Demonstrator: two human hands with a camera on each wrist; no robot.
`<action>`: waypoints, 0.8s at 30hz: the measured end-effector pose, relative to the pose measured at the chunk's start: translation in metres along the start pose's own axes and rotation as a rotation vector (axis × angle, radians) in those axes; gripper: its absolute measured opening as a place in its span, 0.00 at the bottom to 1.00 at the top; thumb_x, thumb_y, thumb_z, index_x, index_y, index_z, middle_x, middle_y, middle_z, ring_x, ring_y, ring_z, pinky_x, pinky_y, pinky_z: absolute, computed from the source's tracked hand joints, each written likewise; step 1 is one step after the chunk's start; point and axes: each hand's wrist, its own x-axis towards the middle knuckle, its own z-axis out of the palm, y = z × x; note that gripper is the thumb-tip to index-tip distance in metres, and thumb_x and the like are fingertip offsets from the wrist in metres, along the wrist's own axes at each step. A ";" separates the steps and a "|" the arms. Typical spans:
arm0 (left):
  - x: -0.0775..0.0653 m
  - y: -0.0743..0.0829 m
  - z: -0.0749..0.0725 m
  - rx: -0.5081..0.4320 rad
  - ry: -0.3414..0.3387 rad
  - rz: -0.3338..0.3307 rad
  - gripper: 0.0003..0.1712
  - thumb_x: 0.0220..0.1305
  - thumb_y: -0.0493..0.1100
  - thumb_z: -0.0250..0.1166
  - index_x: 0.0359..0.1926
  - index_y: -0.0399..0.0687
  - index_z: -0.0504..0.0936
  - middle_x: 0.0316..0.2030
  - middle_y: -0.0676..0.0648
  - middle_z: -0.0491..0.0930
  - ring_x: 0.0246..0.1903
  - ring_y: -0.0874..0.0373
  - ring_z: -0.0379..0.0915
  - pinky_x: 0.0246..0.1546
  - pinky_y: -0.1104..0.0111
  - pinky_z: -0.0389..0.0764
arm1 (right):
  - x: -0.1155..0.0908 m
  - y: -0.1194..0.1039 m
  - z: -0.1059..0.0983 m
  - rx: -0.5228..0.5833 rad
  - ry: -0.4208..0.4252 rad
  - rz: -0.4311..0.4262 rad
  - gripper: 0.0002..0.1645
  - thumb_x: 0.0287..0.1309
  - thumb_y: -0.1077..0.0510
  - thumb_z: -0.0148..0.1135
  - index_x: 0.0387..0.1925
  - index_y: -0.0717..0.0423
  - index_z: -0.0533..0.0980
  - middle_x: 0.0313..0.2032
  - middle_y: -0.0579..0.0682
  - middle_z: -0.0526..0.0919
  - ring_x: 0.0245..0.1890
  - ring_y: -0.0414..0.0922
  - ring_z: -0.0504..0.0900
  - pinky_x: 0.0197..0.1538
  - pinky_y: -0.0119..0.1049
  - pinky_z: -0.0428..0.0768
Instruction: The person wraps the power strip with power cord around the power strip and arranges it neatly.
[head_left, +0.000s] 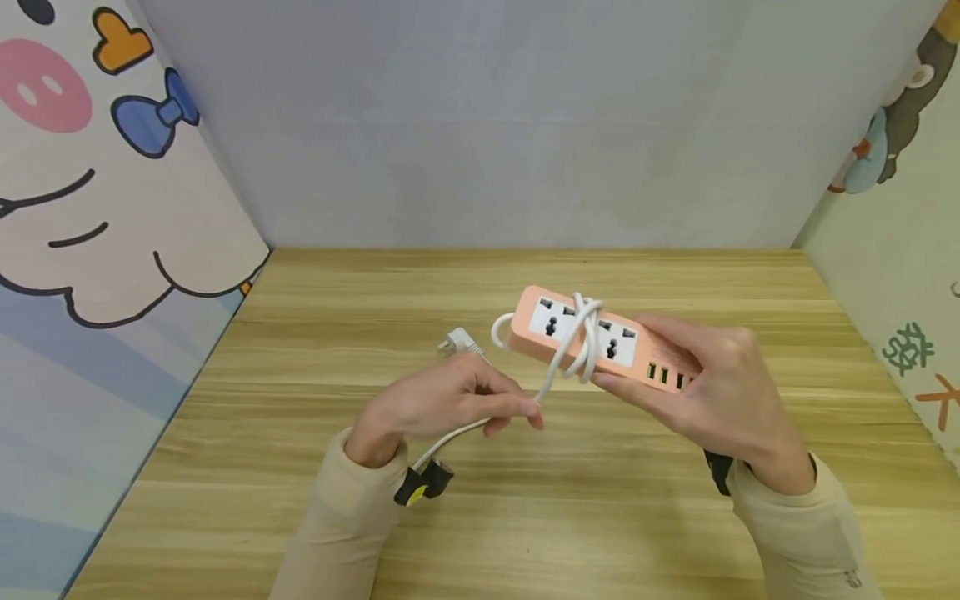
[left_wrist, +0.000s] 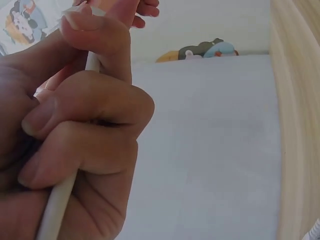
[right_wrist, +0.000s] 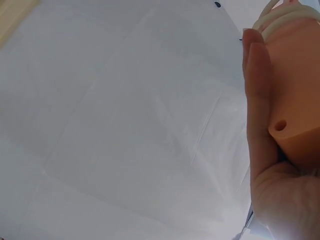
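Note:
A pink power strip [head_left: 645,333] with white socket panels and a row of USB ports is held up over the table, tilted down to the right. My right hand [head_left: 723,392] grips its USB end, the fingers along one side in the right wrist view. White cord [head_left: 583,333] is wound several times around the strip's middle. From there the cord runs down to my left hand [head_left: 457,396], which pinches it between thumb and fingers. In the left wrist view the cord [left_wrist: 59,207] passes through the curled fingers. The white plug [head_left: 461,341] shows just beyond my left hand.
Below lies a wood-grain table [head_left: 600,517]. A grey-white wall [head_left: 525,133] stands behind it, with a cartoon-printed panel [head_left: 135,200] at the left and another printed wall [head_left: 892,275] at the right. A black wrist camera [head_left: 423,483] sits at the left sleeve.

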 end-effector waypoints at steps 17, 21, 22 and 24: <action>0.005 -0.018 -0.007 -0.106 -0.014 -0.026 0.16 0.78 0.41 0.54 0.44 0.40 0.88 0.17 0.52 0.64 0.16 0.63 0.49 0.21 0.73 0.58 | -0.001 -0.006 -0.004 0.066 -0.045 0.004 0.31 0.29 0.63 0.86 0.44 0.57 0.87 0.31 0.51 0.90 0.19 0.31 0.75 0.23 0.23 0.72; 0.005 -0.020 -0.009 -0.161 -0.007 -0.054 0.15 0.77 0.41 0.57 0.43 0.40 0.88 0.14 0.53 0.55 0.15 0.62 0.45 0.19 0.72 0.53 | -0.001 -0.008 -0.004 0.078 -0.064 0.006 0.30 0.29 0.62 0.86 0.43 0.55 0.87 0.30 0.48 0.89 0.18 0.30 0.75 0.22 0.23 0.71; 0.005 -0.022 -0.009 -0.165 -0.011 -0.051 0.14 0.77 0.41 0.57 0.43 0.40 0.88 0.14 0.53 0.55 0.14 0.62 0.45 0.18 0.72 0.53 | -0.002 -0.008 -0.004 0.085 -0.066 0.003 0.30 0.29 0.62 0.86 0.43 0.55 0.87 0.30 0.48 0.89 0.18 0.30 0.74 0.23 0.23 0.71; 0.004 -0.025 -0.010 -0.148 -0.024 -0.045 0.14 0.77 0.42 0.56 0.44 0.43 0.87 0.14 0.54 0.55 0.14 0.62 0.46 0.17 0.72 0.53 | -0.002 -0.009 -0.004 0.087 -0.072 0.004 0.31 0.29 0.62 0.86 0.44 0.55 0.86 0.31 0.48 0.90 0.18 0.30 0.75 0.23 0.23 0.72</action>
